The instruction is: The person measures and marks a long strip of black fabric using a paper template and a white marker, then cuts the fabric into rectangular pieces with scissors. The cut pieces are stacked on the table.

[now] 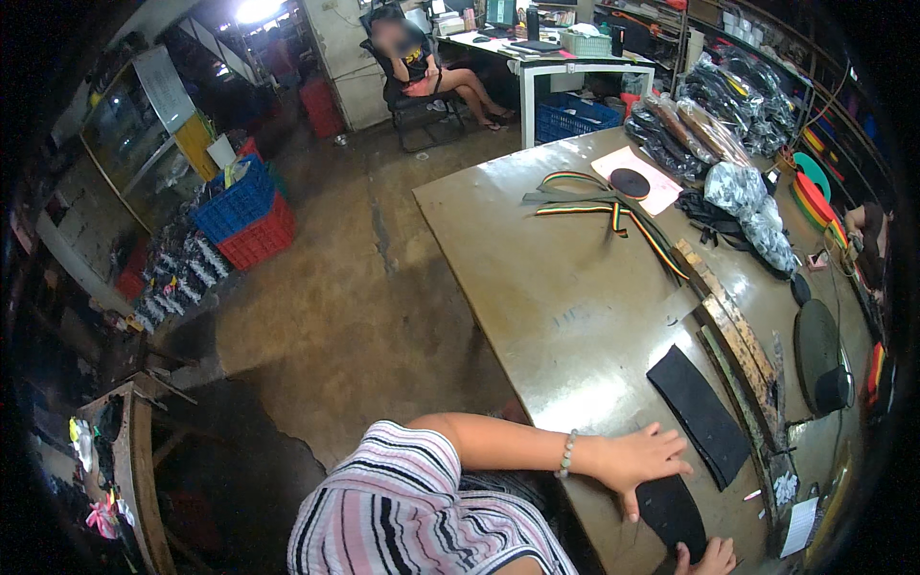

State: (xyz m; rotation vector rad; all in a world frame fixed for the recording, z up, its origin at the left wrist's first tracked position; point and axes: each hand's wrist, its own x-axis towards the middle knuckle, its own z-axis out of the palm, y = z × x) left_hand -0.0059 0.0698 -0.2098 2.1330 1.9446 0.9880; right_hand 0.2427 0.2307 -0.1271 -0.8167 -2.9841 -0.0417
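Note:
A black flat piece of material (670,513), maybe fabric or foam, lies at the table's near edge between my two hands. My left hand (644,462) rests over its far end, fingers spread and thumb down along its left side; a beaded bracelet circles the wrist. At the lower edge of the picture my right hand (707,558) has thumb and curled fingers at the piece's near end; most of that hand is cut off. Just beyond lies a larger black rectangular piece (700,414), apart from both hands.
The large table (537,316) carries long wooden strips (733,335), striped straps (613,206), a black roll (630,184) and plastic-wrapped bundles (738,96). A pen (752,495) and paper (798,527) lie right. Blue and red crates (254,230) stand left; a person sits on a chair (402,91).

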